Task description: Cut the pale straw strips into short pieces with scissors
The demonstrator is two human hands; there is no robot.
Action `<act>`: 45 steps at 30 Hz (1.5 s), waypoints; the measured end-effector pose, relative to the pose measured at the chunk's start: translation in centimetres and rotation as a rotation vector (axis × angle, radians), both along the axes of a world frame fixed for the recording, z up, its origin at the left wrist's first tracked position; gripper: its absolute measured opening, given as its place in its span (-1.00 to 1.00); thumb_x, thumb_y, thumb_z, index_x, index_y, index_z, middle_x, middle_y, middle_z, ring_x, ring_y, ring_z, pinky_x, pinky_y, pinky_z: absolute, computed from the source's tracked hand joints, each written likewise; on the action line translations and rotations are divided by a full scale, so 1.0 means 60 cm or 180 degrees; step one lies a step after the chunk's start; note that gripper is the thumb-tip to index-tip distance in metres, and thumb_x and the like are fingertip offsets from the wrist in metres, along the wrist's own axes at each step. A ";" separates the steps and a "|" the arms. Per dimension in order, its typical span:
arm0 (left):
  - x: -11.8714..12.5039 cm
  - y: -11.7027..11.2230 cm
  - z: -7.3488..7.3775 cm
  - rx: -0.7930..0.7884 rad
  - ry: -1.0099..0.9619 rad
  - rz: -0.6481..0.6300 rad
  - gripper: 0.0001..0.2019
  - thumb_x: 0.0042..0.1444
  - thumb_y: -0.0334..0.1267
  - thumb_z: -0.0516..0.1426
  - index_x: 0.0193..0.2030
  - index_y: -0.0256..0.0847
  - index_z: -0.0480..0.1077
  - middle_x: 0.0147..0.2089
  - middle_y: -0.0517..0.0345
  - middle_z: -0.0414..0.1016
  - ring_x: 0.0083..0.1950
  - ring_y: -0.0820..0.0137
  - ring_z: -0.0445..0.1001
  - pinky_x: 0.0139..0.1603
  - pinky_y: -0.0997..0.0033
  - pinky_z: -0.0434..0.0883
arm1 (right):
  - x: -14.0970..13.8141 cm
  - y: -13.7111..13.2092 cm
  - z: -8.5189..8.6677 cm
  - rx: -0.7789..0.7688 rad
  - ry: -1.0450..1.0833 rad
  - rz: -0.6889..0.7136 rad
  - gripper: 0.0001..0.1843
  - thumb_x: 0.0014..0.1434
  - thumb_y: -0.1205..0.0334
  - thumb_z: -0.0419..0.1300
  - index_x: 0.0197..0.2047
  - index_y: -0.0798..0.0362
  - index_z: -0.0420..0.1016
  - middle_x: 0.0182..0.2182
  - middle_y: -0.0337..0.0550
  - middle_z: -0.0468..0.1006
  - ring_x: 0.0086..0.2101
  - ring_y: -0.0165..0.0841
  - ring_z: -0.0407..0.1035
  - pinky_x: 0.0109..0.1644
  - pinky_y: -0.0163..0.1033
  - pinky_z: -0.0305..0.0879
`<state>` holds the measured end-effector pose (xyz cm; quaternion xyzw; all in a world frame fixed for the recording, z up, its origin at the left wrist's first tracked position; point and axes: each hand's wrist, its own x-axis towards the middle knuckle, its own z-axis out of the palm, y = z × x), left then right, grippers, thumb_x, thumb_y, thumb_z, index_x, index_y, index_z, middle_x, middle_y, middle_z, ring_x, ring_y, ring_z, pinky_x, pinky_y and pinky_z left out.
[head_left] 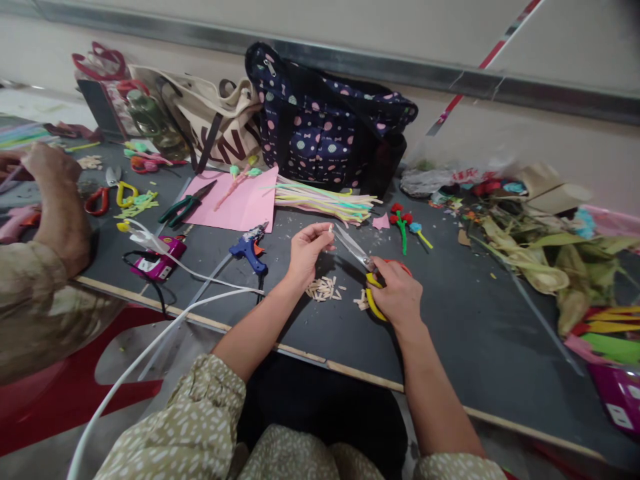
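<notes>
My left hand (307,250) is closed in a pinch on a small pale strip piece (331,229), held above the dark table (465,333). My right hand (395,293) grips the yellow-and-red handles of scissors (356,250), whose open blades point up-left toward the pinched piece. Two little heaps of cut pale strip bits (324,289) lie on the table under and between my hands.
A blue glue gun (249,248) with white cable, pink paper (235,200), green pliers (184,205), pastel strips (325,197), a polka-dot bag (325,120), a canvas bag (210,120). Corn husks (545,257) pile at right. Another person's arm (60,207) works at left.
</notes>
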<state>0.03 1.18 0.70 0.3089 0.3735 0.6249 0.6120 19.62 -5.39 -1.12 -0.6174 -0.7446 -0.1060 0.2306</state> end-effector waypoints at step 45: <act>-0.007 0.003 0.002 -0.0422 -0.0491 -0.0466 -0.73 -0.20 -0.34 0.34 -0.28 -0.24 0.50 -0.41 0.24 0.51 -0.45 0.57 0.47 -0.37 0.59 0.47 | -0.002 0.000 -0.007 0.0211 0.0038 0.0123 -0.64 0.13 0.29 0.11 0.00 -0.03 0.51 -0.27 -0.23 0.58 -0.32 -0.43 0.40 -0.33 -0.35 0.16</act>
